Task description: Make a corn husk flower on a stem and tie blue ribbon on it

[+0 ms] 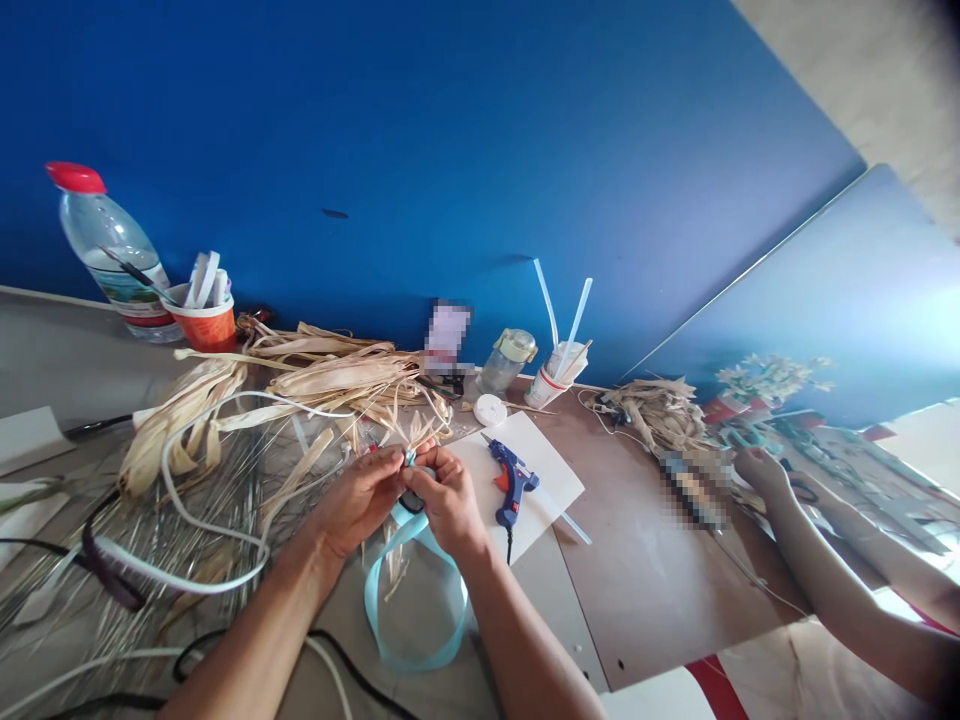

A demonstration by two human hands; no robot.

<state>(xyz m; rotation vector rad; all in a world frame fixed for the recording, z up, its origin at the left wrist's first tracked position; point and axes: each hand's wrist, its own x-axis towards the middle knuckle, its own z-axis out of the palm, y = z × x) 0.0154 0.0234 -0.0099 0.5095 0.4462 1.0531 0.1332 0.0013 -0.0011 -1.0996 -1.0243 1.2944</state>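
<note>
My left hand (365, 503) and my right hand (451, 492) meet at the middle of the desk, fingers pinched together. Between their fingertips is a small flower of pale dried husk strips (409, 432), its petals pointing up and away. Light blue ribbon (371, 590) wraps its base and hangs below in a wide loop. Both hands are closed on this spot; which finger holds ribbon and which holds flower is partly hidden. Right of my right hand, a blue glue gun (516, 487) lies on a white sheet (559, 468).
Dried corn husks (330, 375) and thin wires (232, 510) cover the left side, with a white cable (169, 470) across them. Along the blue partition stand a bottle (112, 245), an orange cup (206, 325), a jar (504, 365) and a cup with glue sticks (551, 385). A co-worker's arms (817, 560) reach in at right.
</note>
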